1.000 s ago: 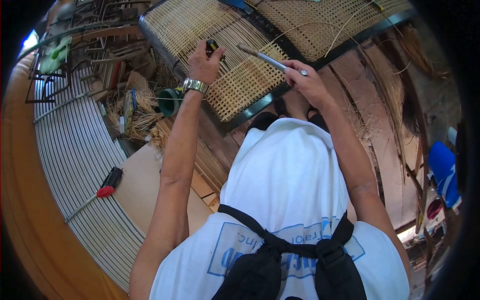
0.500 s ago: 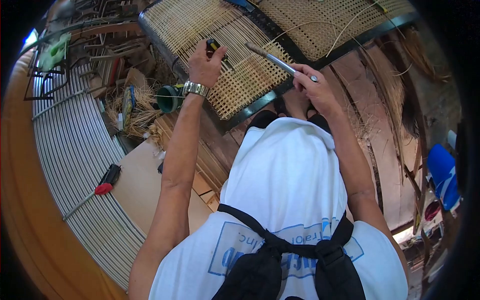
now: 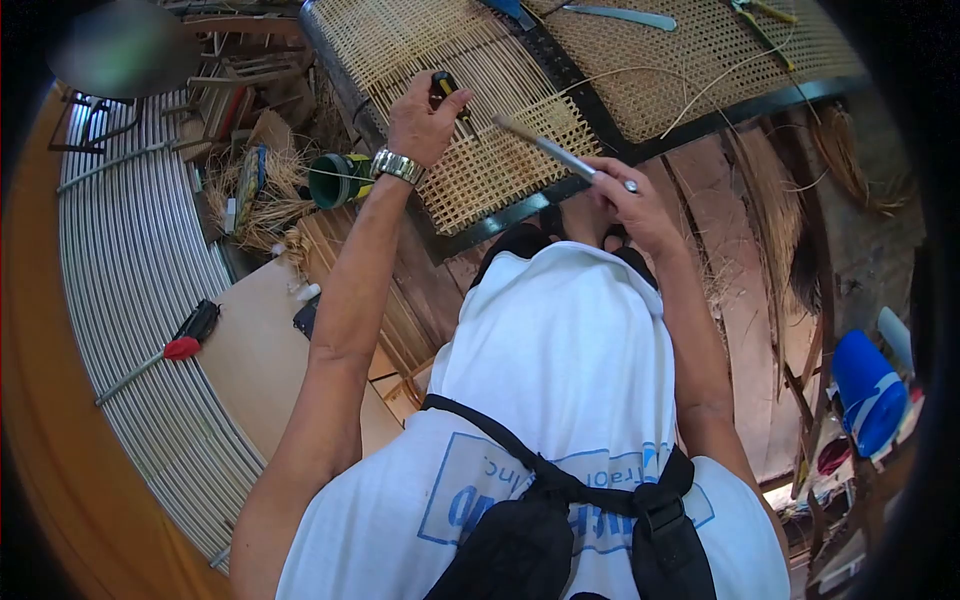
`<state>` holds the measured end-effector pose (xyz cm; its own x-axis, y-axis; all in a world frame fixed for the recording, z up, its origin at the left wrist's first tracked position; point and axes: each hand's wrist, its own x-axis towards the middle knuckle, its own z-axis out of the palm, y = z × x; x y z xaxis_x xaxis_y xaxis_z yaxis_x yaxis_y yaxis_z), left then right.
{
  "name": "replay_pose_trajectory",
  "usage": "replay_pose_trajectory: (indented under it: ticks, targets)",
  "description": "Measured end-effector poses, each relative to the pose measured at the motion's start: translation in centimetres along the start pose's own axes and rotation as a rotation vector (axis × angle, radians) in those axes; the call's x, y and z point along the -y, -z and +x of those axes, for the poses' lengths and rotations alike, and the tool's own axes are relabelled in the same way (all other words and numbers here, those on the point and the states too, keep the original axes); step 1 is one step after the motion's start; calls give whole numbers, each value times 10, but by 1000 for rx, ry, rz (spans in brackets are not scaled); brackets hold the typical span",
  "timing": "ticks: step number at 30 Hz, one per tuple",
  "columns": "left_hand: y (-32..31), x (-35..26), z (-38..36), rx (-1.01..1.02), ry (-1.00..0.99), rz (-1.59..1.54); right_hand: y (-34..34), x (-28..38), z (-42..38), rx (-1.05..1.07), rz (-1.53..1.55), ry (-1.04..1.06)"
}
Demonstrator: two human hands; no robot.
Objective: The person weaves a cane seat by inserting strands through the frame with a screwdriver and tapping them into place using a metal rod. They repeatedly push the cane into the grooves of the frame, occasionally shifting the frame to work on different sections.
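Note:
My left hand (image 3: 422, 128) is closed around a screwdriver with a black and yellow handle (image 3: 446, 88). Its shaft points down at the woven cane panel (image 3: 470, 190), where bare parallel strands meet a finished weave. On the right, my right hand (image 3: 630, 205) grips a silver metal rod (image 3: 555, 150) with a brownish far end. That rod slants over the panel, its far end pointing toward the screwdriver. A dark frame (image 3: 510, 212) borders the weave.
A second cane panel (image 3: 640, 80) adjoins on the right, with a flat pale-blue tool (image 3: 622, 17) lying on it. Loose fibres hang at the right (image 3: 770, 190). A green container (image 3: 330, 182) stands left of the frame, near metal slats (image 3: 130, 250) and a blue object (image 3: 868, 390) far right.
The view has shifted, so the panels sit further right and more of the second panel shows. The rod's brownish end has dropped nearer the panel's front edge. Both hands keep their grips.

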<state>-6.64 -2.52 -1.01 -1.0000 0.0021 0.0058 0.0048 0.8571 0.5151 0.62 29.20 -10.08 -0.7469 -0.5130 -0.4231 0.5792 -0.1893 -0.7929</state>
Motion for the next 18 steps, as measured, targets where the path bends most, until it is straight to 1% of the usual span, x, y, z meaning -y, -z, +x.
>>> replay_pose_trajectory:
  ticks: [1,2,4,7,8,10,11,12,13,15,18]
  targets:
    - [2,-2,-2,-3,45,6,5,-2,-1,5,-5,-3]
    - [-4,5,-6,-22,-6,-6,9,-4,-1,-38,51,-17]
    - [-8,5,-10,-19,-12,3,7,0,-3,-90,131,-37]
    - [-11,3,-14,-17,-41,-13,-11,-5,1,-140,52,-2]
    - [-11,3,-14,-4,-27,-20,-11,-2,-3,-23,-12,-20]
    - [-5,-3,-11,7,-15,-28,-7,-2,-5,2,-16,-41]
    - [1,-5,-13,0,36,-60,-4,-3,-6,25,-16,-64]
    - [4,-7,-15,-4,89,-92,-2,-4,-8,-28,57,-67]
    - [1,-6,-17,-4,92,-96,1,-5,-10,-29,53,-70]
    - [-4,-3,-19,6,46,-81,3,-2,-11,-108,127,-44]
    - [-10,-4,-20,19,10,-49,-9,-2,-10,-141,147,-41]
